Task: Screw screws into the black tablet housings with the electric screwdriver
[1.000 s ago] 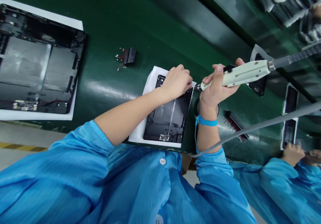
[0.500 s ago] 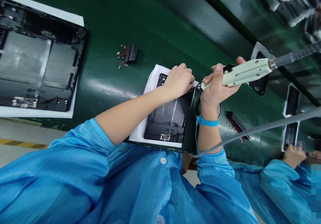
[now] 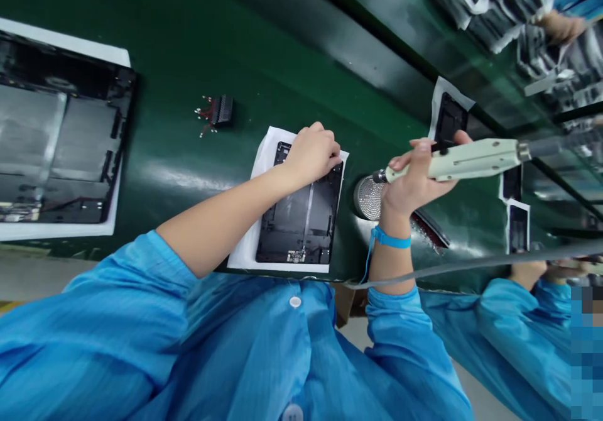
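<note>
An open black tablet shell [image 3: 301, 220] lies on a white foam sheet [image 3: 242, 254] on the green conveyor belt [image 3: 264, 63]. My left hand [image 3: 311, 154] rests curled on the shell's far corner, fingertips pressed together on something I cannot make out. My right hand [image 3: 412, 182] is wrapped round a cream electric screwdriver [image 3: 471, 157]. Its tip hovers above a round metal screw dish [image 3: 369, 198], just right of the shell. A blue strap [image 3: 389, 239] circles my right wrist.
A larger open tablet shell [image 3: 56, 151] on foam lies at the left. A small black connector with red wires [image 3: 217, 110] sits on the belt. More shells on foam [image 3: 450, 116] lie to the right. A co-worker's hand and blue sleeve [image 3: 527, 276] are at the right.
My right hand has drawn the screwdriver tip away from the shell's corner to the right, over the screw dish, which now shows. The left hand stays on the shell's corner.
</note>
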{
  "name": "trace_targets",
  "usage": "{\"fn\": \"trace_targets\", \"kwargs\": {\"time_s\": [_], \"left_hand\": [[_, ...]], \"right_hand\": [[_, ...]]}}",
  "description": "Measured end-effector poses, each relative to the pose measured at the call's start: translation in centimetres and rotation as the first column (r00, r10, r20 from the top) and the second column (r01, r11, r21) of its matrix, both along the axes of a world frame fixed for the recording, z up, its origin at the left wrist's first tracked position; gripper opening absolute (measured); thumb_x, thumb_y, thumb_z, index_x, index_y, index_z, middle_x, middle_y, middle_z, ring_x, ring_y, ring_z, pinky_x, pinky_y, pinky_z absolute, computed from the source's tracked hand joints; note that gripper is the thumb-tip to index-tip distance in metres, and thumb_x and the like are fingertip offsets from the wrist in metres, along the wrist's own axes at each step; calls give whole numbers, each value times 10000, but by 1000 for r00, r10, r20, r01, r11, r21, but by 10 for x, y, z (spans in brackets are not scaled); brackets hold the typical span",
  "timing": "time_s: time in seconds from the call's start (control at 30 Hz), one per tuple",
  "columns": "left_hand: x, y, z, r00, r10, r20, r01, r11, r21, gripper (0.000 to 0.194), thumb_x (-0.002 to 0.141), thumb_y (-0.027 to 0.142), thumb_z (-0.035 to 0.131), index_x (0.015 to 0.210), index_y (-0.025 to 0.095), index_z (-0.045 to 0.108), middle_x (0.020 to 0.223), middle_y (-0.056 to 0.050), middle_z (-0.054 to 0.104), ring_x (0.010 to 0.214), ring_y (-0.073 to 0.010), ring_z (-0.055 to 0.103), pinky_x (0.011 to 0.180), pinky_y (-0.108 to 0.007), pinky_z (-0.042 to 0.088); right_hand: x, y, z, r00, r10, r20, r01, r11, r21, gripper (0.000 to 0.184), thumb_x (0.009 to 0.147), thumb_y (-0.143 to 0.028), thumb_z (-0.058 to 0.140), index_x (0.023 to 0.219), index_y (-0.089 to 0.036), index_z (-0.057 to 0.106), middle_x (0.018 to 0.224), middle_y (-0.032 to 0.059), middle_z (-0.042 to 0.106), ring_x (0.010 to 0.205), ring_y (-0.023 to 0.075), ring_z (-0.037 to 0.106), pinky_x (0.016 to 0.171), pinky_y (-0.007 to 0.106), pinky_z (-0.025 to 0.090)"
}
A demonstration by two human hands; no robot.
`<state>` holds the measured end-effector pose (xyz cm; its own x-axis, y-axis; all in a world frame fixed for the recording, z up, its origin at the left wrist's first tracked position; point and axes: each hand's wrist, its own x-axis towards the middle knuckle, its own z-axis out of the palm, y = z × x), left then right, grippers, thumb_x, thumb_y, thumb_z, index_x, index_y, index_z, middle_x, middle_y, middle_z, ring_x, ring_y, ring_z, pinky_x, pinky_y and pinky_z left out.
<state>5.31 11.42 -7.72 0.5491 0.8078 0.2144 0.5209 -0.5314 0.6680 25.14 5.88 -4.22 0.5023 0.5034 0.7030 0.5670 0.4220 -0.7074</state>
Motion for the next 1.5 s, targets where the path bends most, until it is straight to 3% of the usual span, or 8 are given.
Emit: {"fn": "trace_targets", "kwargs": {"time_s": [0.13, 0.33, 0.47, 0.67, 0.97, 1.5], "left_hand": [[1, 2, -8, 999, 5, 41, -5, 1000, -1, 204, 1097, 356, 775, 1028, 243, 929, 1025, -134, 787, 1214, -393, 617, 1030, -531, 500], [-1, 4, -12, 998, -7, 65, 7, 1000, 4, 268, 1104, 456, 773, 1141, 242, 930, 1029, -133, 782, 1244, -408, 629, 1073, -559, 514], [-3, 2, -7, 1000, -3, 17, 3, 1000, 5, 294, 1121, 435, 724, 1138, 227, 931, 1035, -142, 781, 1268, -420, 626, 1084, -566, 509], [-6, -1, 8, 996, -13, -91, 11, 1000, -29, 304, 1127, 413, 694, 1141, 223, 931, 1118, -151, 807, 1287, -426, 628, 1084, -562, 499], [-5, -2, 9, 996, -5, -91, 4, 1000, -7, 322, 1123, 444, 699, 1159, 236, 942, 1099, -151, 804, 1264, -417, 625, 1063, -554, 503], [-4, -1, 4, 998, -12, -54, 12, 1000, -6, 335, 1129, 421, 681, 1200, 231, 949, 1070, -150, 803, 1244, -403, 630, 1071, -559, 505]], "right_hand": [[16, -14, -4, 999, -1, -55, 4, 999, 48, 546, 1048, -585, 765, 1512, -397, 548, 1080, -9, 707, 482, 93, 463, 466, 286, 485], [26, -8, -25, 999, -33, -42, 34, 999, 13, 635, 1071, -678, 732, 1596, -421, 487, 1178, 11, 684, 526, 104, 509, 509, 328, 539], [29, -6, -17, 990, -120, -76, 122, 992, 25, 531, 1056, -622, 718, 1472, -348, 536, 1065, -8, 674, 528, 108, 484, 523, 322, 515], [22, -18, 4, 972, -96, -214, 87, 995, -55, 506, 985, -514, 767, 1363, -294, 514, 1019, -31, 693, 534, 96, 479, 535, 285, 476], [29, -15, -9, 980, -140, -142, 127, 987, -101, 509, 1013, -560, 706, 1410, -330, 485, 1053, -33, 665, 545, 99, 485, 552, 306, 501], [22, -18, -1, 978, -191, -84, 176, 971, -160, 412, 1022, -505, 640, 1368, -314, 527, 1025, -26, 622, 547, 106, 473, 546, 308, 520]]}}
